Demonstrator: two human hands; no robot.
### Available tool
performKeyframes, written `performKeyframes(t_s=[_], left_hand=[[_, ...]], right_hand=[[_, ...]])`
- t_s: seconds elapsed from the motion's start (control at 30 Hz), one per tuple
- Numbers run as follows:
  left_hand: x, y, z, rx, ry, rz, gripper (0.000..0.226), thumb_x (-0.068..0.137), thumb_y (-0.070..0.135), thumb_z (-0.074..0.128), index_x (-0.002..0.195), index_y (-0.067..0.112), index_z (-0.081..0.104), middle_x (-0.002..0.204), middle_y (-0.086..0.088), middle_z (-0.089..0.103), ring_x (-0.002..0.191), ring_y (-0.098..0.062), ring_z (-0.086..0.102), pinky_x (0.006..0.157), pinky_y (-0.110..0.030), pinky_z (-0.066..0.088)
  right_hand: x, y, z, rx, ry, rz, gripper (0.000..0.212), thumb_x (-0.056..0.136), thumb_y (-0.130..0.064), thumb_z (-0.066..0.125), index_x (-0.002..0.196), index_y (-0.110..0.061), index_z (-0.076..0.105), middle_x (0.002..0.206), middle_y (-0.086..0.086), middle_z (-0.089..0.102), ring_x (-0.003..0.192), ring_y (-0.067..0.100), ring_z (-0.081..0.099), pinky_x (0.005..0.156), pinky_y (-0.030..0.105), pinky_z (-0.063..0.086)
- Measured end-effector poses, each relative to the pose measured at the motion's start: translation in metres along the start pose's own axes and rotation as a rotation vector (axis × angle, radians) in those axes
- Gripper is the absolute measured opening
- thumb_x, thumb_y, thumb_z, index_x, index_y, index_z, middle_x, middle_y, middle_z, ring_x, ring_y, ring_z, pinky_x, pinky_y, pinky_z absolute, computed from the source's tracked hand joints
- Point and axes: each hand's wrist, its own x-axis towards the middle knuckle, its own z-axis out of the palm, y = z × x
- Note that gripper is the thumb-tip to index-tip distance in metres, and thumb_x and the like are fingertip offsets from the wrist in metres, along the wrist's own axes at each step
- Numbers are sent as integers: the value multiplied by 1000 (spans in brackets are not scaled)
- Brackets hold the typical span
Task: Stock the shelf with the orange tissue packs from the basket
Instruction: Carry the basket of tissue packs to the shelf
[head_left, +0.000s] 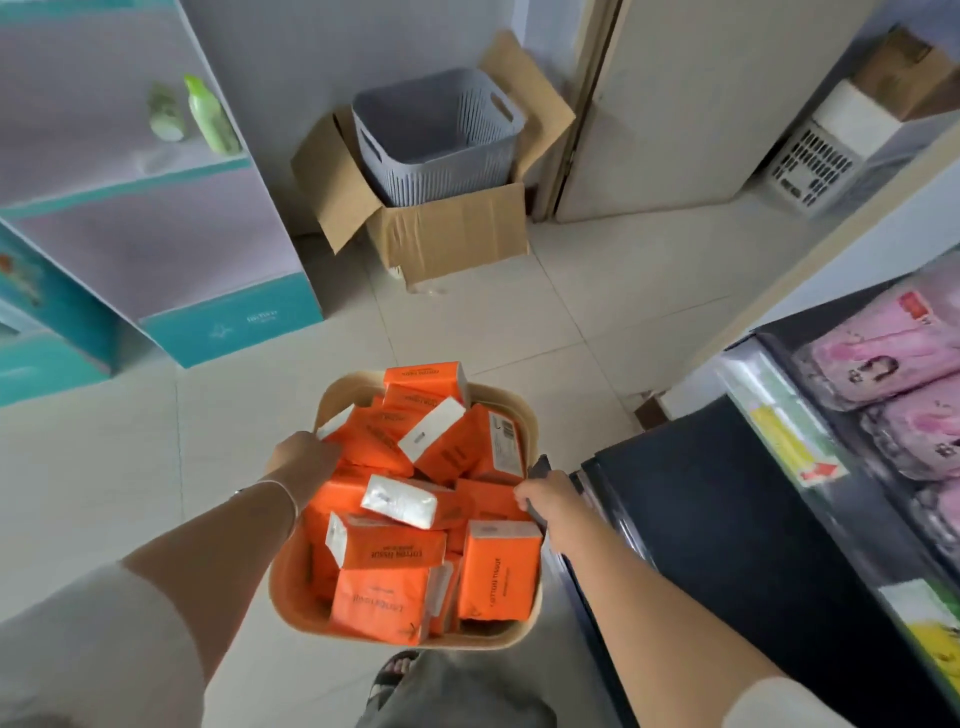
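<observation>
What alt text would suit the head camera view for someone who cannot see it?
A person's left hand and right hand grip the sides of a tan basket heaped with orange tissue packs. A shelf holding pink packs stands to the right; ahead, a grey bin sits in an open cardboard box.

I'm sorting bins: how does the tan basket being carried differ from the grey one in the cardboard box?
The tan basket is smooth-walled and heaped with orange tissue packs; the grey basket is ribbed and shows nothing inside. The tan basket is held by the left hand and right hand; the grey basket sits in a cardboard box. Both are open-topped.
</observation>
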Motion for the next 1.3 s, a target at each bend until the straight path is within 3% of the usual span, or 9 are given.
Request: performKeyframes(t_s=[0.17,0.33,0.43,0.57,0.8,0.93,1.07,1.17,1.3], left_hand=[[47,-40,60,9,-35,10,24,93,24,47,97,6,64,88,-14,65,82,-31,61,78,-36,52],[88,-73,124,17,-107,47,28,93,33,48,95,10,65,85,-10,66,69,-22,59,67,-33,48],[109,-88,163,1,-118,45,26,93,32,48,98,12,64,87,-10,67,76,-25,62,72,-36,53],[128,-97,207,45,-126,80,18,96,27,46,97,13,57,77,-5,60,68,-20,55,61,-29,45],[157,-103,254,145,-140,96,30,94,31,41,103,12,63,97,-13,68,88,-30,65,87,-43,54],[173,-111,266,164,-98,123,35,93,34,39,105,10,62,91,-13,67,82,-30,65,84,-42,55],[175,-120,277,188,0,126,50,88,44,40,123,10,51,113,-18,63,103,-39,59,95,-47,46],[176,-128,278,146,15,188,56,85,51,40,121,11,52,114,-15,64,104,-38,59,95,-48,45],[152,-135,258,88,-100,297,54,90,47,47,126,7,55,121,-18,60,109,-36,57,97,-42,45]], right_hand=[[74,58,31,17,49,43,25,79,1,54,103,-3,48,90,15,54,88,29,57,72,33,47],[140,105,42,62,86,69,13,83,0,53,85,-9,45,76,12,48,75,27,54,62,31,42],[174,129,44,66,101,90,19,81,-4,55,97,-6,46,75,11,46,69,25,51,55,28,38],[209,157,43,-12,147,82,37,79,-15,62,113,-8,50,97,15,59,88,28,61,65,32,47],[240,169,32,-88,224,-13,25,83,-13,56,106,-8,46,88,10,53,82,24,55,56,27,38],[251,177,29,-44,298,-102,13,85,-16,59,93,-11,50,84,10,57,77,24,56,59,27,40],[252,185,29,-25,313,-192,13,86,-19,60,78,-15,51,88,14,63,78,25,59,68,35,49],[243,185,30,-43,299,-240,19,86,-15,56,69,-14,48,75,10,59,68,22,56,63,28,45],[211,195,37,-45,309,-297,16,91,-19,55,80,-15,44,79,6,53,77,24,57,67,30,46]])
